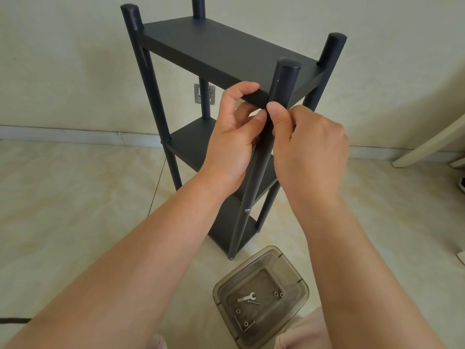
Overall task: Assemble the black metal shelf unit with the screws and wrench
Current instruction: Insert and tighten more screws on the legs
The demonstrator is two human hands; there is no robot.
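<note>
The black shelf unit stands upright on the floor, three boards between four round posts. My left hand grips the near corner of the top board, fingers curled over its edge beside the near post. My right hand pinches something small against that post at the board joint; the item itself is hidden by my fingertips. A silver screw head shows lower on the same post. In the clear plastic box below lie the small wrench and several loose screws and nuts.
The box sits on the pale tiled floor just in front of the shelf's near foot. A wall with a metal plate rises behind. A cream furniture leg slants at the right. A dark cable crosses the floor at the left.
</note>
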